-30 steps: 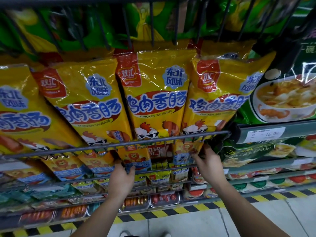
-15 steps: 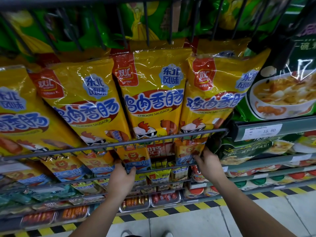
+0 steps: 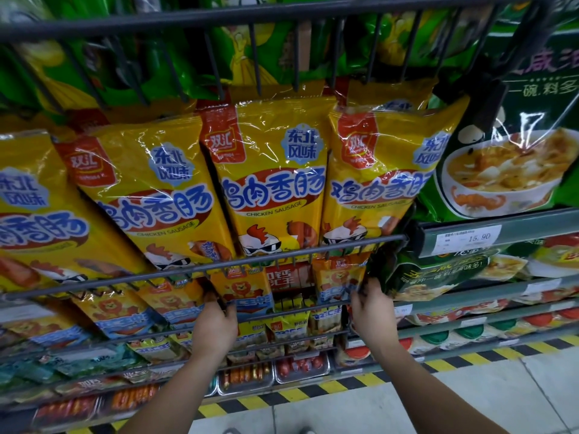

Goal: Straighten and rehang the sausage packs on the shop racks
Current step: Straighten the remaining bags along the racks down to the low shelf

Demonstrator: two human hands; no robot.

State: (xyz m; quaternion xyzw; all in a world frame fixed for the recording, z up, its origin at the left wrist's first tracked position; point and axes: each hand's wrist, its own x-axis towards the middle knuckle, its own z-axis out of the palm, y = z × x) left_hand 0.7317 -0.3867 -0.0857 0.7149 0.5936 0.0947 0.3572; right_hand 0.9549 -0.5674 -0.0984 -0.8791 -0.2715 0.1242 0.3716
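Note:
Large yellow chicken sausage packs (image 3: 272, 183) hang in a row behind a grey wire rail (image 3: 219, 264). Below it hang smaller orange lion-print sausage packs. My left hand (image 3: 216, 324) grips the lower edge of the middle lion pack (image 3: 244, 289), fingers curled over it and the wire below. My right hand (image 3: 369, 308) pinches the right lower corner of the right lion pack (image 3: 338, 280). Both forearms reach up from the bottom of the view.
Green snack bags (image 3: 250, 51) hang on the top rack. Green soup packs (image 3: 507, 170) and a price strip (image 3: 470, 238) reading 15.90 sit on the right. Trays of sausages (image 3: 247, 374) line the lowest shelf above the yellow-black floor stripe (image 3: 313, 393).
Both hands stay at the lion packs; the right hand has shifted slightly down onto the pack's corner. The view has tilted up a little.

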